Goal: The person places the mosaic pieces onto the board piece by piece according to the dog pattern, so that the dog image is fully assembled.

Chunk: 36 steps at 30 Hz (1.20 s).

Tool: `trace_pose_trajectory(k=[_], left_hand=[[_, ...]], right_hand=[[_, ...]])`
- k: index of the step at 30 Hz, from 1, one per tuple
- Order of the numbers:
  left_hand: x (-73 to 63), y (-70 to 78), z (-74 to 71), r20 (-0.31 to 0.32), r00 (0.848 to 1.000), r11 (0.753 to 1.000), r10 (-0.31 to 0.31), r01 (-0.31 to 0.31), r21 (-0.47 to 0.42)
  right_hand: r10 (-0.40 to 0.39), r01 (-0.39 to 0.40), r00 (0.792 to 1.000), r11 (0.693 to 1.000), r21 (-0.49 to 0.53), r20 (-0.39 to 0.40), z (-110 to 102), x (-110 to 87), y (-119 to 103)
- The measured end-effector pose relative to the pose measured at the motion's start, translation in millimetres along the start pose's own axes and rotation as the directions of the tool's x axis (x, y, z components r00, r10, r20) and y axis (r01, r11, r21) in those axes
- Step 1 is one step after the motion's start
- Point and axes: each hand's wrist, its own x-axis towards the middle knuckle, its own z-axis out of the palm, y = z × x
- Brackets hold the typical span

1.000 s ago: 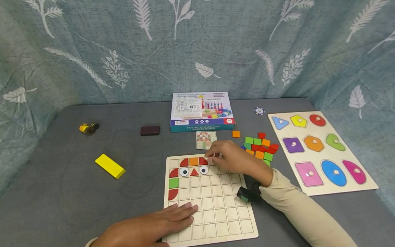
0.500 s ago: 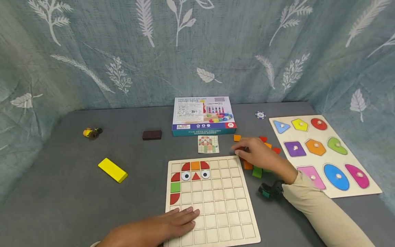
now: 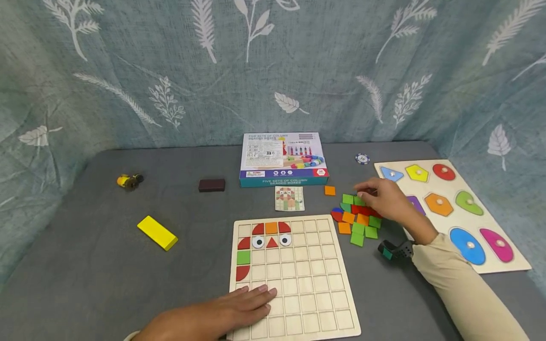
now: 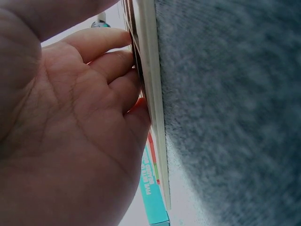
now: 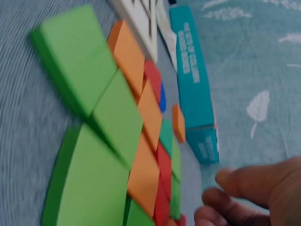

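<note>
My left hand [image 3: 239, 308] rests with straight fingers on the lower left of a wooden grid board [image 3: 298, 274]; in the left wrist view its fingertips touch the board's edge region. Set in the grid are a green square [image 3: 243, 257], an orange square [image 3: 271, 228], a red triangle [image 3: 271, 243], red quarter-round pieces [image 3: 242, 273] and two eye discs [image 3: 285, 240]. Over the far right of a pile of loose tiles [image 3: 358, 228] hovers my right hand [image 3: 390, 201], fingers loosely bent. The right wrist view shows nothing between its thumb and fingers, though some fingertips are hidden.
Behind the board lie a pattern card [image 3: 289, 198] and a toy box [image 3: 283, 161]. A shape puzzle board [image 3: 458, 222] is at the right, near a poker chip [image 3: 362, 158]. Leftward are a dark block [image 3: 212, 185], a yellow block [image 3: 157, 232] and a small yellow-black toy [image 3: 130, 181].
My right hand has moved right, away from the red piece in the grid's top row, across to the tile pile. The left hand stays on the board, and the head view has shifted slightly.
</note>
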Motion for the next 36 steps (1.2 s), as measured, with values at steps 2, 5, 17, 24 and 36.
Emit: trace_pose_trajectory(k=[2,5,17,24,36], left_hand=[[1.5,0.8,-1.2,0.006,1.000,1.000,-0.022,0.022,-0.004],[3.1,2.0,-2.4,0.011,0.999,0.999,-0.050,0.050,-0.010],[2.1,2.3,-1.6,0.000,0.999,0.999,-0.042,0.042,-0.007],[0.2,2.5,-0.3,-0.012,0.999,0.999,-0.031,0.031,-0.010],[1.2,0.0,1.3,-0.011,1.000,1.000,-0.024,0.024,0.004]], right_hand=[[0.046,-0.046,0.999,0.999,-0.012,-0.022,-2.5,-0.6,1.7],[0.099,-0.101,0.994,0.994,-0.037,-0.043,-4.7,-0.4,3.7],[0.118,-0.123,0.992,0.985,-0.121,-0.050,6.2,9.4,10.0],[0.095,-0.097,0.995,0.987,-0.130,-0.018,11.1,14.7,6.6],[0.066,-0.067,0.998,0.992,-0.107,-0.015,9.2,16.6,0.6]])
